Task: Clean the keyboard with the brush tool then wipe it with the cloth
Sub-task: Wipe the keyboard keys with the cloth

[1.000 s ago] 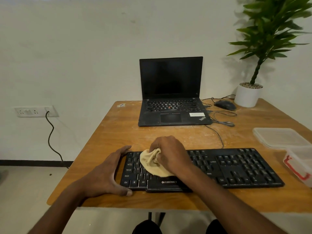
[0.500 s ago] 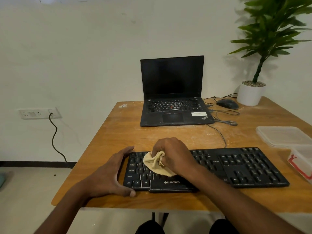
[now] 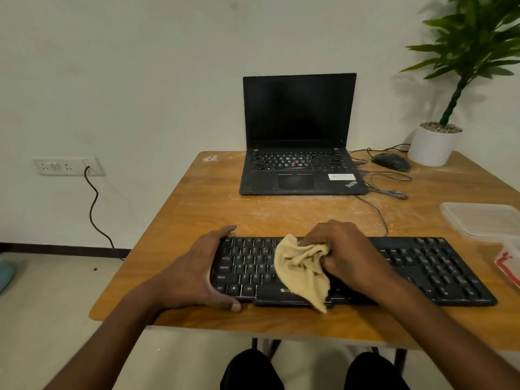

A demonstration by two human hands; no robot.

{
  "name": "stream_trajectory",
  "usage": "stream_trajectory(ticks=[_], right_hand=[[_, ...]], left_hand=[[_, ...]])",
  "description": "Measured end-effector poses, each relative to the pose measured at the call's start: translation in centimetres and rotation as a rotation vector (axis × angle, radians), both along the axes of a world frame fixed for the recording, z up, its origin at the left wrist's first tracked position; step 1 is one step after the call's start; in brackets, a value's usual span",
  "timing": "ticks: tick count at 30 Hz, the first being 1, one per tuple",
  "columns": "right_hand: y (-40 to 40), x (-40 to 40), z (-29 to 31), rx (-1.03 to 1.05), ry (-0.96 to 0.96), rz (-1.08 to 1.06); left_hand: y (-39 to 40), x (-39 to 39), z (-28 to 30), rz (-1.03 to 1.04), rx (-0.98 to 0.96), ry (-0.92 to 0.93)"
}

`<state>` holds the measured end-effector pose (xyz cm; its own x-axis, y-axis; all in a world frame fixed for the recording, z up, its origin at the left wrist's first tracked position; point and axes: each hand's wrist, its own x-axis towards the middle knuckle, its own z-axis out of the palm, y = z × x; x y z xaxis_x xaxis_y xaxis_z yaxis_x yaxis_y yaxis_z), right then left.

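A black keyboard (image 3: pixel 427 266) lies along the near edge of the wooden table (image 3: pixel 213 209). My left hand (image 3: pixel 197 271) clasps its left end, fingers over the back edge and thumb at the front. My right hand (image 3: pixel 343 254) is closed on a crumpled tan cloth (image 3: pixel 301 268) and presses it onto the keys left of the keyboard's middle. A corner of the cloth hangs over the keyboard's front edge. No brush tool is in view.
An open black laptop (image 3: pixel 298 164) stands at the back, with a mouse (image 3: pixel 391 161), cables (image 3: pixel 388 190) and a potted plant (image 3: pixel 434 144) to its right. Clear plastic containers (image 3: pixel 484 220) sit at the right edge. Pale dust streaks the tabletop. A wall socket (image 3: pixel 67 166) is at left.
My right hand has slid the cloth a little to the right along the keys, and the cloth has loosened and spread. My left hand keeps its hold on the keyboard's left end.
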<state>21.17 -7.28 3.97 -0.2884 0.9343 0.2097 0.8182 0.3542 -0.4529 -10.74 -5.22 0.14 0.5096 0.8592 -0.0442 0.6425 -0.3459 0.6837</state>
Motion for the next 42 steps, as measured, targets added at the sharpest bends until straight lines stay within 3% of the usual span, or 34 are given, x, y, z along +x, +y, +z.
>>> stream_trajectory(ticks=[10,13,17,20,30,38,42], right_hand=[[0.7,-7.8,0.2,0.019,-0.014,0.238],[0.7,-4.4,0.2,0.023,-0.059,0.16],[0.7,2.5,0.6,0.007,-0.046,-0.103],[0.8,2.5,0.4,0.026,-0.032,-0.153],[2.8,-8.6,-0.4,0.11,-0.05,0.14],[0.7,5.3,0.4,0.038,0.008,-0.234],[0.3,6.7,0.1,0.075,-0.014,-0.333]], left_hand=[[0.0,0.1,0.0,-0.006,0.062,0.042],[0.0,0.1,0.0,0.005,0.037,0.026],[0.1,0.0,-0.3,0.002,0.029,0.018],[0.2,0.1,-0.4,-0.013,0.028,0.021],[0.0,0.2,0.0,-0.004,0.025,0.025],[0.0,0.1,0.0,-0.014,0.018,0.016],[0.0,0.2,0.1,-0.016,0.034,0.026]])
